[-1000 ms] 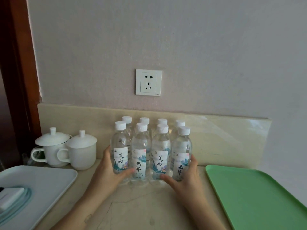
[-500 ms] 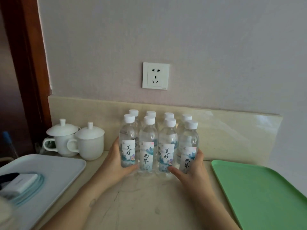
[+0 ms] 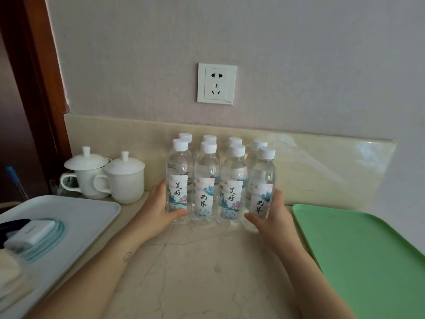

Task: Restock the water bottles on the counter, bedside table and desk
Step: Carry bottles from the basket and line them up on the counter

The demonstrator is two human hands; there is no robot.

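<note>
Eight water bottles (image 3: 208,192) stand upright in two rows of four at the back of the bench (image 3: 207,272), against the splashback, with both hands bracketing them.
The left hand (image 3: 156,212) cups the front-left bottle, thumb curled across its base. The right hand (image 3: 273,217) grips the front-right bottle the same way. Two lidded white cups (image 3: 124,180) sit just left of the block. One pale tray (image 3: 87,215) lies at left and one green tray (image 3: 368,261) at right. One wall socket (image 3: 216,83) is above.
</note>
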